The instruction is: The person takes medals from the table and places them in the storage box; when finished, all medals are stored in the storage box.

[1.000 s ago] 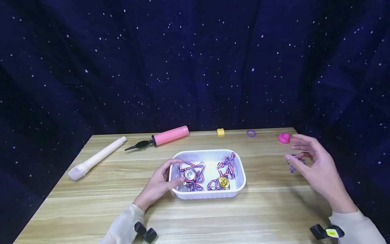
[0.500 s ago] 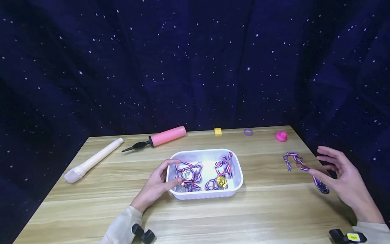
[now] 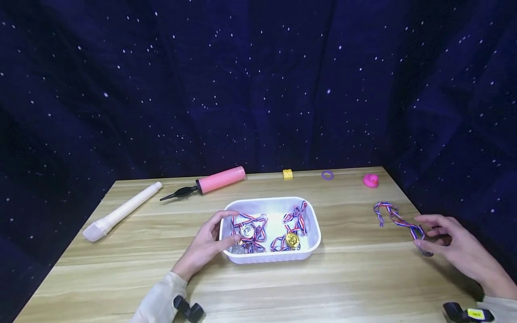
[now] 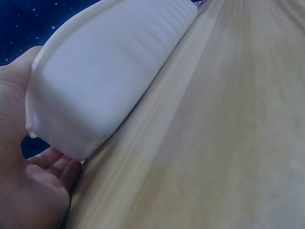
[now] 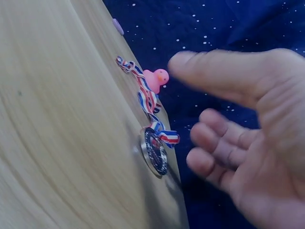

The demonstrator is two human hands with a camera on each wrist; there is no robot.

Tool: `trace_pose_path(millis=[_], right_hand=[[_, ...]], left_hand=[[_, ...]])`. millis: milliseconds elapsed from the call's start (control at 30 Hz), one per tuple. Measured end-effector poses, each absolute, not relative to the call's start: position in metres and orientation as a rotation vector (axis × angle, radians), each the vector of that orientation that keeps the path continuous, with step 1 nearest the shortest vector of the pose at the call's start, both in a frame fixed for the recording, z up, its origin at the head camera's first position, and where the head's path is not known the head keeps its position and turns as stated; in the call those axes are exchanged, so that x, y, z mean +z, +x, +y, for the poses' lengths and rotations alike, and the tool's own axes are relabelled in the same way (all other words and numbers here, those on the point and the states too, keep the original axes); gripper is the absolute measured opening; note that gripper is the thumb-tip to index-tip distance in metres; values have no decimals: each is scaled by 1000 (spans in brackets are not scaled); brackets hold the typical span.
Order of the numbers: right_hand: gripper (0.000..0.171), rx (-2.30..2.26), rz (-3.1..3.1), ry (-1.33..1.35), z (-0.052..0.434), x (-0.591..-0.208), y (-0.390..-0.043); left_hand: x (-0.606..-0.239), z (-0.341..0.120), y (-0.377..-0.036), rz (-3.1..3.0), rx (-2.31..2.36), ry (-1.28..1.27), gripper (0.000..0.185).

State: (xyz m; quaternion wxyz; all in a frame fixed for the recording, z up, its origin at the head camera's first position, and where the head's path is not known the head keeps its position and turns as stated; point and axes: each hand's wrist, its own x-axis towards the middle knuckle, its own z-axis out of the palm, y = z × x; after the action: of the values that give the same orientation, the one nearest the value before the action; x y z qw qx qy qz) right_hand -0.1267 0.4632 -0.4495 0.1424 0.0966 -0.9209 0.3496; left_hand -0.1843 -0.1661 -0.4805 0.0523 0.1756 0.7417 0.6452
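Medal (image 3: 425,249) lies at the right edge of the wooden table (image 3: 355,287), lower right of the head view, its red-white-blue ribbon (image 3: 393,218) trailing up and left in loose kinks. In the right wrist view the disc (image 5: 156,151) sits centre frame, dark-faced with a metal rim, ribbon attached at its top.

Handling, judged: disc is small, rigid and probably light; smooth rim is likely slippery and lies nearly flat on the wood, so hard to get under. Ribbon is soft and limp and would drape and swing the disc if lifted by it. Best hold appears to be a pinch on the ribbon just above the disc, or on the disc edge that lies at the table edge.

Right hand (image 3: 460,251) hovers just beside the disc, fingers loosely spread and slightly bent, nothing held; whether a fingertip touches the medal cannot be told. Left hand (image 3: 206,244) grips the left end of the white plastic tray (image 3: 313,220) at frame centre, thumb over the rim, fingers under the wall in the left wrist view.

Tray holds a silver medal (image 3: 247,231) and a gold medal (image 3: 291,240), both with tangled ribbons.

Along the far edge, left to right: cream tube (image 3: 121,211), pink hand pump (image 3: 214,181), yellow block (image 3: 287,174), purple ring (image 3: 327,175), pink rubber duck (image 3: 370,180). Nothing lies between the right hand and the medal; the duck is well apart from the ribbon's far end.
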Motion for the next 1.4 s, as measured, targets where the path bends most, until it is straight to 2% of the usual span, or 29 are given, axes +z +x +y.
trace_pose_path(millis=[433,867,1400], right_hand=[[42,839,-2984,274,471,-447,-126],[40,828,-2948,220,458,-449,-128],[25,921,-2778,279,429,-455,-129]], left_hand=[[-479,-166,-185,2267,1960,544,66],[-480,-167,-185,2259,1955,536,67],[-480,-167,-185,2243,1971,550,67]])
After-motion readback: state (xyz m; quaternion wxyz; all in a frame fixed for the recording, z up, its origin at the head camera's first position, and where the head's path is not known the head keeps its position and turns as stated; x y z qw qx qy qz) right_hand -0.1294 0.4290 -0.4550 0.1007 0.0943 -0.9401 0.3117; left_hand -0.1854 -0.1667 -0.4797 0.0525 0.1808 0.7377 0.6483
